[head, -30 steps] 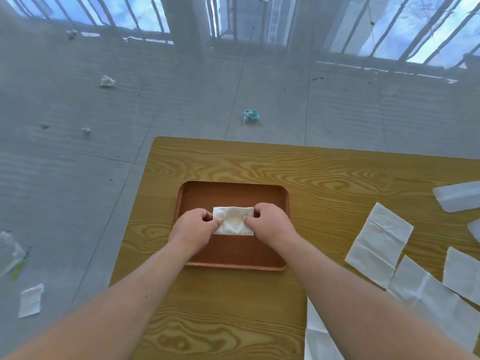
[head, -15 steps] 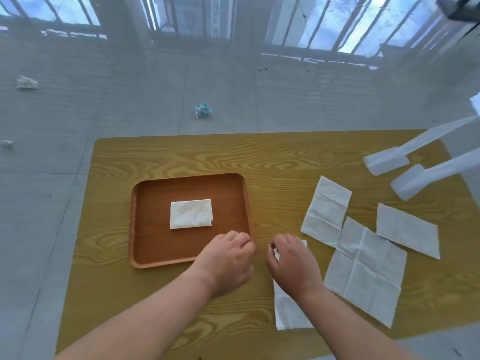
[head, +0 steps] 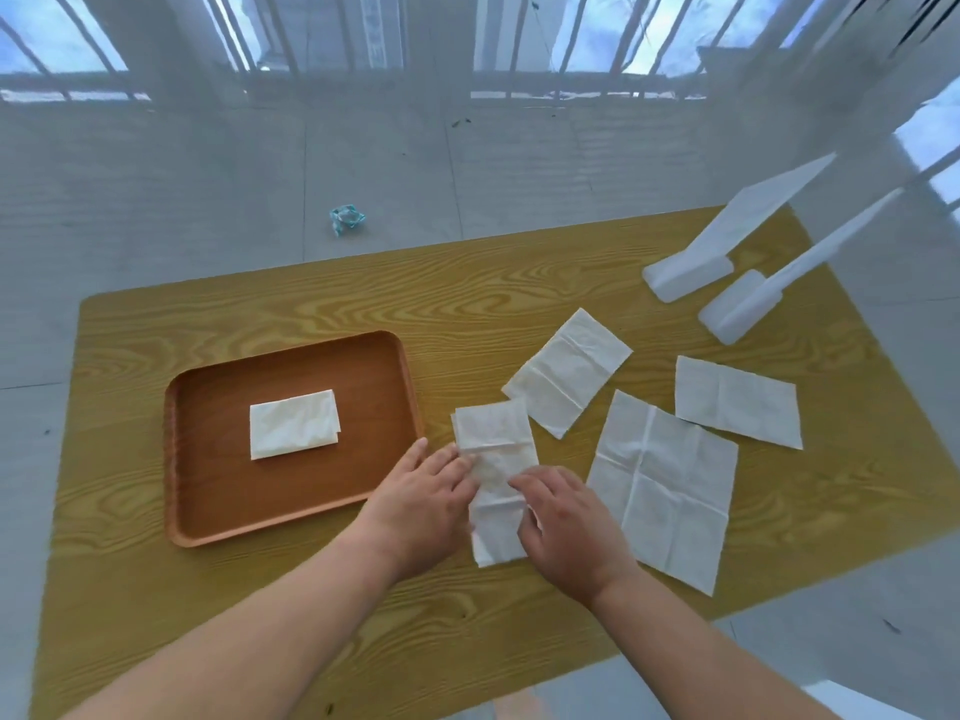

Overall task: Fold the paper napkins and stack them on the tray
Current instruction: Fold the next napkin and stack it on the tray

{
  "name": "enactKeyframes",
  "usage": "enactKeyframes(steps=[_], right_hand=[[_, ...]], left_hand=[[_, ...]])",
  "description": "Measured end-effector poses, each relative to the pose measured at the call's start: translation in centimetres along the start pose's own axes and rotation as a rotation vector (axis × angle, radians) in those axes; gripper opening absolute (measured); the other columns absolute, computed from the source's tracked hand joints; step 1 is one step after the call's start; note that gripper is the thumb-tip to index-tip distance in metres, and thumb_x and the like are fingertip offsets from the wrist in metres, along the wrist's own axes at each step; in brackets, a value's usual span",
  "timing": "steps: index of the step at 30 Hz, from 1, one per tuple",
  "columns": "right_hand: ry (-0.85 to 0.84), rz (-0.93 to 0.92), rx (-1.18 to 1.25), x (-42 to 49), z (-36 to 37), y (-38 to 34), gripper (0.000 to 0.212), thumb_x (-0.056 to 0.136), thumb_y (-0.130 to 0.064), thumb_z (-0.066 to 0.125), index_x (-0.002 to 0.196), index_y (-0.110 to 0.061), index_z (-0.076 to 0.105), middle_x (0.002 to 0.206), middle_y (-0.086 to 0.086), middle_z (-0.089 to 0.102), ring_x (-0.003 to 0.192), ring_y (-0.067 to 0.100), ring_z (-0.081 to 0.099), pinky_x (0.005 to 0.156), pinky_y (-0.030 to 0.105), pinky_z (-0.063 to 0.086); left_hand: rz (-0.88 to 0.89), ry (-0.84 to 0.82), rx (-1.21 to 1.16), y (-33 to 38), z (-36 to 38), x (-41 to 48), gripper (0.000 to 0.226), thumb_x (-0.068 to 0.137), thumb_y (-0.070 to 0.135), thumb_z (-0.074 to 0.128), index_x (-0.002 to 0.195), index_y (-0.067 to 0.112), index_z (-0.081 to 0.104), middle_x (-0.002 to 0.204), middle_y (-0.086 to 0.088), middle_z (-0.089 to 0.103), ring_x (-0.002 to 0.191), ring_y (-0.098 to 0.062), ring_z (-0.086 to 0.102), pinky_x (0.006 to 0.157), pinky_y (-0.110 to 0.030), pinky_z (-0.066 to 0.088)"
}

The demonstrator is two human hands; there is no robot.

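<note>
Your brown rectangular wooden tray (head: 218,491) holds one folded white paper napkin (head: 294,430); beside it, your left hand (head: 421,498) and right hand (head: 566,527) rest flat, unclenched fingers on a long white napkin strip (head: 493,444).

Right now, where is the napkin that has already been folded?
In the head view, the folded white paper napkin lies in the middle of the brown rectangular tray, on the yellow wooden table's left half, left of the left hand.

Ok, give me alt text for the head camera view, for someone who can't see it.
A left hand and right hand press a long napkin on a wooden table, just right of a brown tray holding one folded napkin. Three more napkins lie flat further right.
</note>
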State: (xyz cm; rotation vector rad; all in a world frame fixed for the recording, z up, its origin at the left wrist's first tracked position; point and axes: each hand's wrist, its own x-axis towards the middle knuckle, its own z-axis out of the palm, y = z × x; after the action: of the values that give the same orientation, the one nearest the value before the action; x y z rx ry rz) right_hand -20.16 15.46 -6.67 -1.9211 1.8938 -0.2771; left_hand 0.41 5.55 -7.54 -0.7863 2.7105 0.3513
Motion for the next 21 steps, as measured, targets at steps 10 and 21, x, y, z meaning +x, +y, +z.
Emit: enactKeyframes(steps=[10, 21], right_hand=[[-0.155, -0.135, -0.115, 0.3, 0.1, 0.8, 0.039, 0.097, -0.031, 0.050, 0.134, -0.020, 0.056, 0.127, -0.001, 0.059, 0.116, 0.020, 0.053, 0.101, 0.037, 0.048], [-0.160, -0.136, -0.179, 1.5, 0.6, 0.4, 0.010, 0.092, -0.028, 0.049, 0.091, -0.022, 0.056, 0.093, -0.002, 0.054, 0.086, 0.019, 0.048, 0.079, 0.037, 0.050]], left_hand=[[0.123, 0.132, 0.037, 0.2, -1.3, 0.7, 0.052, 0.087, 0.062, 0.051, 0.115, 0.020, 0.059, 0.113, -0.001, 0.062, 0.102, -0.024, 0.054, 0.087, -0.041, 0.049], [0.111, 0.068, 0.057, 2.2, -0.3, 0.2, 0.042, 0.083, 0.054, 0.053, 0.104, 0.019, 0.063, 0.100, 0.000, 0.061, 0.088, -0.023, 0.055, 0.077, -0.040, 0.050]])
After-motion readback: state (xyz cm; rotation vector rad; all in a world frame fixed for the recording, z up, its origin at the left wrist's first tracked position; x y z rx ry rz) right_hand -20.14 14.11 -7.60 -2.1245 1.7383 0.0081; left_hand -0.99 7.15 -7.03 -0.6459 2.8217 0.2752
